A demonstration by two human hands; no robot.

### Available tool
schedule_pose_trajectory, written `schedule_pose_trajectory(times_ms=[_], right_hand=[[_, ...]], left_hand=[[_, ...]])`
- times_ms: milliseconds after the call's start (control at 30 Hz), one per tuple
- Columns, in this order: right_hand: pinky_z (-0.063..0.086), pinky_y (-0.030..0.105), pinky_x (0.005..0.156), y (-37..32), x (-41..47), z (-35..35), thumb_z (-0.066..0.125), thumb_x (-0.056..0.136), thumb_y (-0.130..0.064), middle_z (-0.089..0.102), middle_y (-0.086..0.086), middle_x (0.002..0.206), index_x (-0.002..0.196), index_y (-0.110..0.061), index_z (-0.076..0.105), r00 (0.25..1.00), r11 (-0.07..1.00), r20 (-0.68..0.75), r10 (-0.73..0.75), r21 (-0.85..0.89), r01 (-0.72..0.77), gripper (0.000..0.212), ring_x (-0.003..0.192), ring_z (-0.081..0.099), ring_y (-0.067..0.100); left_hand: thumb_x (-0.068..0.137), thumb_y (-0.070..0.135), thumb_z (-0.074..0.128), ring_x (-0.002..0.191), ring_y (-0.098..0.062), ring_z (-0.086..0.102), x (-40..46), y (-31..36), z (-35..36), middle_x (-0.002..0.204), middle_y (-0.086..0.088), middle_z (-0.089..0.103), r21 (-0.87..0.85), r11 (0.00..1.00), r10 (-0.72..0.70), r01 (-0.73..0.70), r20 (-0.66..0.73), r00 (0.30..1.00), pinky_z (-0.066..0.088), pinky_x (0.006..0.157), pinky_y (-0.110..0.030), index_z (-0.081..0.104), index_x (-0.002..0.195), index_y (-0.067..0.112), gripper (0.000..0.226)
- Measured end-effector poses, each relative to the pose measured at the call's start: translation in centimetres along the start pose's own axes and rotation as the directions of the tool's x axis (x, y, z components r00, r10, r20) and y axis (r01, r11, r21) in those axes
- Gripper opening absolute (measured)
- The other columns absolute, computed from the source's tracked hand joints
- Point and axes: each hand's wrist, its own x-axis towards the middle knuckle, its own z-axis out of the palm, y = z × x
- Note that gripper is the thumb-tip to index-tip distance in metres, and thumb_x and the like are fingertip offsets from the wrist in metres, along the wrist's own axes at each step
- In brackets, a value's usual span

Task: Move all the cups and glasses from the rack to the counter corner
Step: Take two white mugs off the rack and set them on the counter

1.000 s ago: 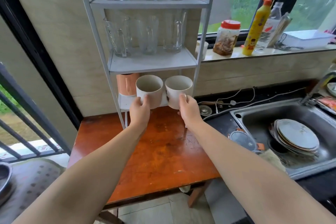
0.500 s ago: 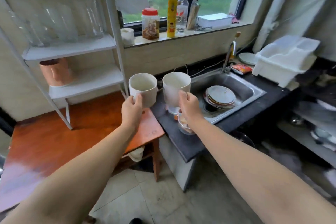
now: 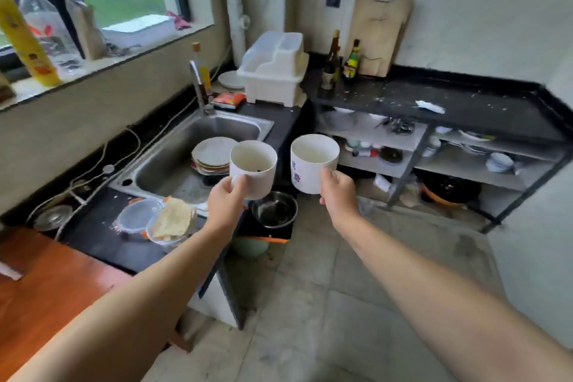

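I hold two white mugs out in front of me, both upright and empty-looking. My left hand (image 3: 225,198) grips the left white mug (image 3: 255,167) by its near side, over the edge of the sink counter. A second white mug (image 3: 311,163), with blue print on its side, is gripped by my right hand (image 3: 338,195) above the floor. The black counter corner (image 3: 403,96) lies beyond them at the back right, under a leaning cutting board. The rack is out of view.
A steel sink (image 3: 186,158) holds stacked plates (image 3: 214,153). A white dish drainer (image 3: 274,71) and dark bottles (image 3: 330,65) stand at the back. Plastic lids and a metal bowl (image 3: 274,209) sit near the counter edge. Open shelves (image 3: 418,146) with dishes run below the right counter.
I lifted both mugs off the rack's lower shelf and turned right; the rack and wooden table slid out of view, and the sink and black counter corner came into view.
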Motion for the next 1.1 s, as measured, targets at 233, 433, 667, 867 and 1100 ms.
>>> schedule_pose_trajectory(times_ms=[233,433,667,867,1100], right_hand=[[0.029,0.032,0.063,3.0,1.8,-9.3,0.04,0.072,-0.039,0.033,0.003,0.055,0.053,-0.018,0.03,0.939,0.998,-0.338,0.058,-0.012,-0.066,0.03,0.065,0.038,0.023],[0.03,0.033,0.062,5.2,2.1,-14.9,0.04,0.072,-0.041,0.038,0.011,0.063,0.055,-0.018,0.033,0.849,0.994,-0.518,0.104,0.021,-0.109,0.029,0.065,0.038,0.023],[0.03,0.032,0.062,6.3,4.5,-22.2,0.038,0.07,-0.039,0.037,0.01,0.069,0.057,-0.018,0.034,0.751,0.989,-0.647,0.131,0.032,-0.144,0.025,0.066,0.035,0.021],[0.028,0.033,0.062,6.7,10.3,-30.4,0.038,0.069,-0.039,0.035,0.01,0.069,0.056,-0.018,0.031,0.726,0.991,-0.678,0.114,0.029,-0.128,0.026,0.066,0.035,0.022],[0.029,0.034,0.062,7.4,18.0,-39.8,0.04,0.071,-0.036,0.036,0.012,0.064,0.059,-0.012,0.036,0.744,0.993,-0.66,0.106,0.036,-0.109,0.027,0.064,0.034,0.023]], left_hand=[[0.091,0.029,0.051,0.067,-0.016,0.046,1.6,2.0,9.1,0.066,0.0,0.045,-0.019,0.999,0.04,-0.036,0.361,0.932,0.043,0.064,-0.034,0.044,0.064,0.014,0.031],[0.086,0.033,0.052,0.064,-0.012,0.05,1.4,3.5,16.6,0.063,0.003,0.048,-0.021,0.996,0.082,-0.085,0.555,0.828,0.049,0.062,-0.033,0.049,0.066,0.014,0.028],[0.089,0.027,0.051,0.064,-0.017,0.052,0.2,5.8,26.1,0.065,0.001,0.049,-0.018,0.995,0.087,-0.101,0.669,0.738,0.049,0.058,-0.028,0.054,0.072,0.009,0.025],[0.091,0.026,0.05,0.064,-0.016,0.053,0.5,8.2,36.5,0.074,-0.005,0.057,-0.021,0.996,0.076,-0.088,0.713,0.697,0.046,0.056,-0.024,0.063,0.089,0.004,0.025],[0.089,0.029,0.049,0.069,-0.016,0.053,1.5,11.3,48.9,0.078,-0.003,0.056,-0.02,0.997,0.064,-0.069,0.704,0.707,0.051,0.07,-0.035,0.062,0.099,0.001,0.033]])
